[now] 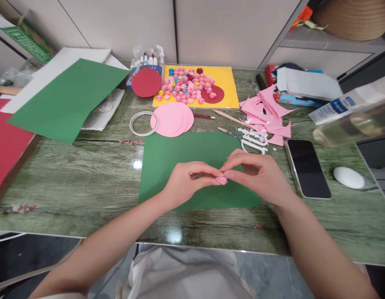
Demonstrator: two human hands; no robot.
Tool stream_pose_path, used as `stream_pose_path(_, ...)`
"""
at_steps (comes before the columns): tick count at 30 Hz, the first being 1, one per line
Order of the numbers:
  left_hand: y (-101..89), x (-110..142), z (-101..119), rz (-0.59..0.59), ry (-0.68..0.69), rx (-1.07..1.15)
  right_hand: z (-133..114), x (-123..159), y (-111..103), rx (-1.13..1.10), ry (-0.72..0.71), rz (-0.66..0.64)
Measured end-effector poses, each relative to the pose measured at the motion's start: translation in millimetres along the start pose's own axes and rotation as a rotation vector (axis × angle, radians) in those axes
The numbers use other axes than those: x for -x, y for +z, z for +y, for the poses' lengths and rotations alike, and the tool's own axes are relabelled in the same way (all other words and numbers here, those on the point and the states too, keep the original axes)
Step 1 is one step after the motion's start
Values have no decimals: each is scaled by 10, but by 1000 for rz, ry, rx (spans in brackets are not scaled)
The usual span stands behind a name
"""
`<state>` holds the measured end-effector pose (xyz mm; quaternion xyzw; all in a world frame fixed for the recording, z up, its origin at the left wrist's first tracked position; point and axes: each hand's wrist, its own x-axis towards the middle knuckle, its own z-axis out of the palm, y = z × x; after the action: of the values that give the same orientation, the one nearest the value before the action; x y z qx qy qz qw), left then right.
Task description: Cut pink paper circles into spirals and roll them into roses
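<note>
Over a green paper sheet (167, 166), my two hands meet with their fingertips together. My left hand (194, 180) pinches a small folded or rolled piece of pink paper (221, 180) between thumb and fingers. Thumb and forefinger of my right hand (255, 172) close on the upper end of that same piece, partly hiding it. Just beyond the hands lie white-handled scissors (254, 142). A stack of pink paper circles (170, 119) overlaps the sheet's far edge, beside a roll of tape (144, 123).
Many rolled paper flowers (186, 85) cover a yellow sheet (225, 79) at the back. Pink paper scraps (265, 110) lie right of it. A phone (308, 168), a white mouse (349, 177) and a clear bottle (351, 124) stand or lie at right. Another green sheet (70, 97) rests at left.
</note>
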<state>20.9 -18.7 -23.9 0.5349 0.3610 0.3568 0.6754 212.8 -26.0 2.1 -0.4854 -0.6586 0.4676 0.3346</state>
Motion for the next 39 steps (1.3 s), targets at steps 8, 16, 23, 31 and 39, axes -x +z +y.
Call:
stream_pose_path(8, -16, -23, -16, 42, -57, 58, 5, -17, 0, 65, -97, 37)
stream_pose_path(16, -18, -23, -12, 35, -47, 70, 17, -21, 6, 289, -135, 11)
stream_pose_path(23, -22, -24, -9, 37, -76, 49, 47, -18, 23, 429, -233, -42)
stream_pose_path(31, 18, -18, -12, 8, -101, 49, 45, -28, 64, 449, -215, -7)
stream_pose_path(39, 45, 10, -47, -80, -79, 35, 286, -104, -115, 280, 20, 515)
